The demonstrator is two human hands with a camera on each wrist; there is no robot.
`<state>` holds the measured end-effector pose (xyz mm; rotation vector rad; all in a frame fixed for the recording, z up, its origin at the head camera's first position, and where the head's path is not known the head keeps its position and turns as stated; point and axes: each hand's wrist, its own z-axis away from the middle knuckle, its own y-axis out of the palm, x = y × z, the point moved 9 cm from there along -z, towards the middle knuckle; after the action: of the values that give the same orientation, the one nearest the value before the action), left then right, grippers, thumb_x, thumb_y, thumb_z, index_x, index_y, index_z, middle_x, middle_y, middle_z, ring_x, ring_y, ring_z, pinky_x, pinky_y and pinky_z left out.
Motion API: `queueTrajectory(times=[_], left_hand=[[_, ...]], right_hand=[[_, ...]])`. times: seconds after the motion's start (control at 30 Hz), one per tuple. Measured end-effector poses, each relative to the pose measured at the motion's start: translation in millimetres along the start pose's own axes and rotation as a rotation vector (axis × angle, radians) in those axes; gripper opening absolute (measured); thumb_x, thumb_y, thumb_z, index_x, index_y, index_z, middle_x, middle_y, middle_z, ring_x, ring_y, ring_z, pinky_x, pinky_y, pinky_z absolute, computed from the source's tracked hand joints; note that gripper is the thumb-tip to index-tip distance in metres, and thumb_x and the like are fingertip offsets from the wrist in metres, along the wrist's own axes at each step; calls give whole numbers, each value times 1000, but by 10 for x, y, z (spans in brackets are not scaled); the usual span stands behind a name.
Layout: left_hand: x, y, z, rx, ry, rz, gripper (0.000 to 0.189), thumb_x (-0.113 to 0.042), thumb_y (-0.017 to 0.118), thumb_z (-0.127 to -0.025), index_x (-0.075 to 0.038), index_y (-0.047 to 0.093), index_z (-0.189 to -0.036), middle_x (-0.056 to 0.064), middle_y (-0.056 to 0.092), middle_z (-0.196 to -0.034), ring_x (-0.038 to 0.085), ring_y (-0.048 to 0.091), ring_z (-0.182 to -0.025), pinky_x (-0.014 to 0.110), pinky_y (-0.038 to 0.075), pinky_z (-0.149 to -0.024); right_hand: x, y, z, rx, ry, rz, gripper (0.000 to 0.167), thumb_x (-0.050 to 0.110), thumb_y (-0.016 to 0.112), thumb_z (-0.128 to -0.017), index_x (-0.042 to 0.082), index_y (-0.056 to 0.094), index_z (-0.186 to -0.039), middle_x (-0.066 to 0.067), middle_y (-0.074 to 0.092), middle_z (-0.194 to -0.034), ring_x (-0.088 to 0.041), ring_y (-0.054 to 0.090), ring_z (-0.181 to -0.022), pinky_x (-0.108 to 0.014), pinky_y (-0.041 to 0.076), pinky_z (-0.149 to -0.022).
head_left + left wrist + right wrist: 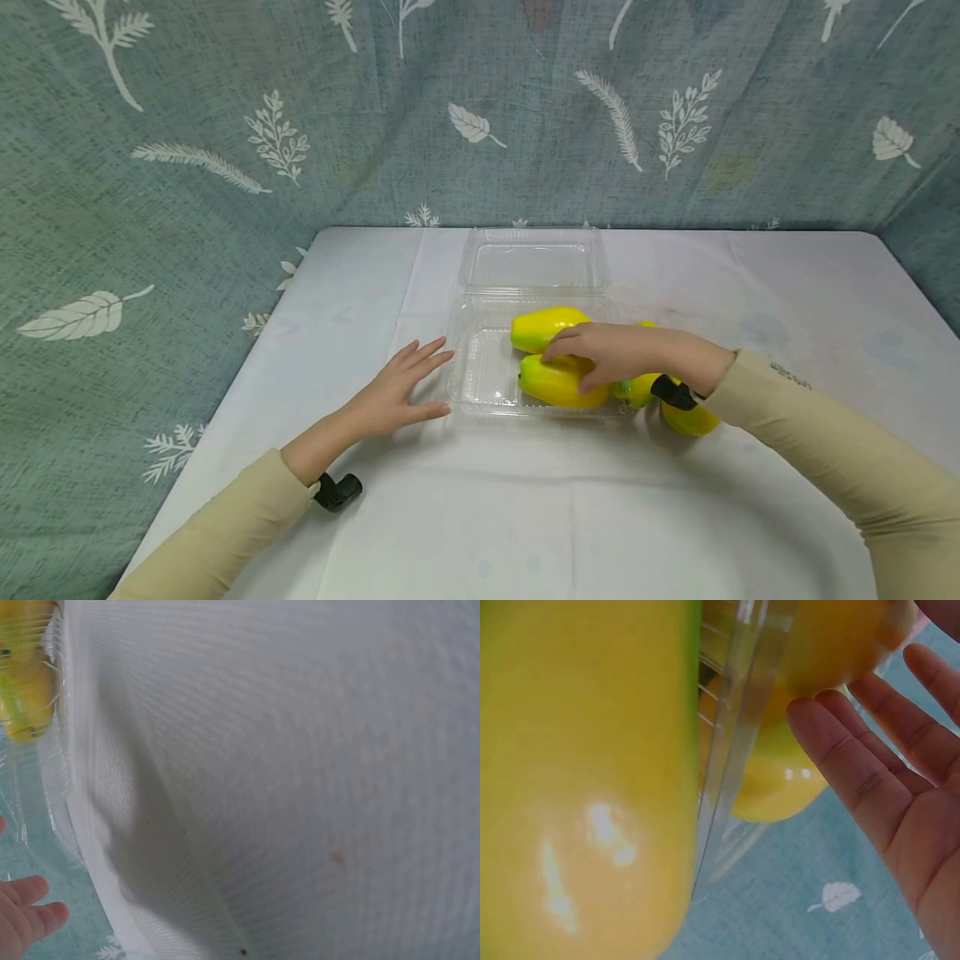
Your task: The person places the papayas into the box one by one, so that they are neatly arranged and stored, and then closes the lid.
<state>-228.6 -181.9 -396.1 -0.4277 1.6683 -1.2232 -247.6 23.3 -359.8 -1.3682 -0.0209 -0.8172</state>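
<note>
A clear plastic clamshell box [483, 375] lies open on the table, its lid [532, 262] folded back behind it. In its right part are two yellow papayas with greenish ends, a rear papaya [547, 327] and a front papaya [558, 382] side by side. My right hand [618, 354] holds the front papaya from above, thumb on its near side and fingers over the far side. The right wrist view shows the fingertips [810, 720] right at a papaya's surface. My left hand [405, 387] has its fingers spread beside the box's left edge, holding nothing.
To the right of the box, partly hidden by my right wrist, lie more yellow fruits [690, 420]. One yellow fruit [585, 780] fills the left of the right wrist view. A white cloth [525, 508] covers the table; a leaf-patterned curtain [525, 167] hangs behind.
</note>
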Motion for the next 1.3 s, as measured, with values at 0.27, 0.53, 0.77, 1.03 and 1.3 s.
queueTrajectory(times=[0.27, 0.53, 0.77, 1.03, 1.3], left_hand=[[13, 10, -2, -5, 4, -5, 72, -41, 65, -82, -13, 35, -141, 5, 22, -151, 45, 12, -135, 63, 18, -103], [-8, -13, 7, -41, 33, 2, 72, -45, 64, -81, -13, 38, -139, 5, 26, -150, 47, 16, -133, 66, 21, -100], [6, 3, -1, -4, -3, 14, 72, -43, 65, -82, -13, 36, -141, 4, 22, -151, 44, 12, -136, 64, 18, -103], [19, 10, -8, 1, -4, 4, 72, -42, 65, -82, -14, 36, -141, 4, 22, -151, 44, 12, -136, 63, 19, -103], [7, 3, -8, -1, -1, 4, 71, -41, 65, -82, -14, 36, -141, 5, 23, -151, 45, 12, -135, 64, 19, -102]], right_hand=[[-65, -135, 139, -49, 26, -21, 51, 9, 68, -81, 4, 50, -128, -10, 50, -131, -30, 43, -122, -45, 37, -100], [-198, -238, 392, -104, 90, -75, 52, 15, 68, -83, 6, 48, -130, -13, 44, -137, -33, 39, -126, -47, 40, -97], [-311, -279, 643, -167, 119, -122, 54, 12, 68, -82, 7, 46, -131, -12, 45, -135, -32, 47, -118, -45, 46, -90], [-422, -232, 954, -212, 168, -239, 54, 19, 68, -83, 6, 46, -130, -13, 49, -131, -30, 51, -114, -43, 46, -91], [-555, -150, 1256, -316, 199, -272, 56, 24, 67, -84, 3, 45, -131, -15, 49, -131, -35, 51, -113, -48, 44, -91]])
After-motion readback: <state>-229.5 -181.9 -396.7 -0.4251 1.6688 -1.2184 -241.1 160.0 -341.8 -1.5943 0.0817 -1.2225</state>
